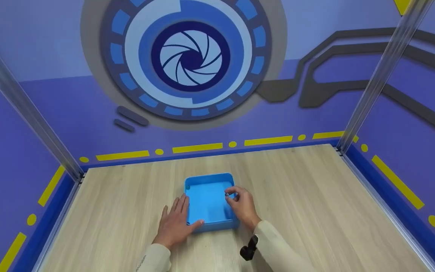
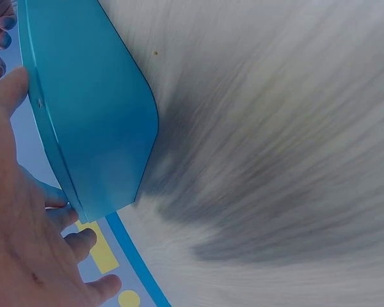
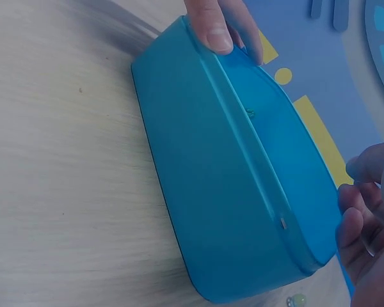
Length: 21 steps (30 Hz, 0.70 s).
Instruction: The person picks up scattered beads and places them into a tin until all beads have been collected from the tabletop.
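A blue rectangular box (image 1: 208,202), with no lid, stands on the wooden table. My left hand (image 1: 175,224) rests on its front left corner, fingers straight along the left rim and thumb on the front rim. Above the right side of the box, my right hand (image 1: 243,204) pinches a small round thing, apparently a glass marble (image 1: 227,194), between thumb and fingertips. In the right wrist view the fingers hide it. A green marble (image 3: 250,113) lies inside the box, in the far left corner in the head view.
Outside the box, a clear marble with green and yellow inside (image 3: 296,300) lies on the table, low in the right wrist view. Printed blue and purple panels (image 1: 217,132) and metal posts (image 1: 383,71) enclose the wooden tabletop (image 1: 127,189).
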Motion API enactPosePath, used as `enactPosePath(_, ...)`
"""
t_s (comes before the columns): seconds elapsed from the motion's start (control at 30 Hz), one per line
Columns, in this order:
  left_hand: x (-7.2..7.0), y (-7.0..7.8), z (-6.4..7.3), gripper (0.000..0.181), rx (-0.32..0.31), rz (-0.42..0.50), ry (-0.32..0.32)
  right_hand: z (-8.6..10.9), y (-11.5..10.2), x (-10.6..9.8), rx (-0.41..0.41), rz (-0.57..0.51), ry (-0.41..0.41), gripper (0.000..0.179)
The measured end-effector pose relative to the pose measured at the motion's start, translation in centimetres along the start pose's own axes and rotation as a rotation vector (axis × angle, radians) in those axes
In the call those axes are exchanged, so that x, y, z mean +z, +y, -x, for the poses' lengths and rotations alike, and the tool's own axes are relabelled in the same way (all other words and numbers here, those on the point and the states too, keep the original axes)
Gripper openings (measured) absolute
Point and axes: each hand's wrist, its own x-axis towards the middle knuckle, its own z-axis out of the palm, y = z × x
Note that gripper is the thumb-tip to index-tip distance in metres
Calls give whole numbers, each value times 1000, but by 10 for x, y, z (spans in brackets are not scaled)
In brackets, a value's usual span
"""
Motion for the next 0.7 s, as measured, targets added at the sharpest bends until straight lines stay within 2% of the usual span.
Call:
enactPosePath(0.13, -1, 0, 0, 103, -5, 2, -6, -1, -1, 1, 12, -3, -8, 17)
enactPosePath(0.57, -1, -1, 0, 103, 1, 2, -6, -2, 2, 3, -86, -9, -1, 15)
enactPosePath(0.7, 0, -1, 0, 102, 3, 1, -10, -2, 1, 4, -68, 4, -8, 16)
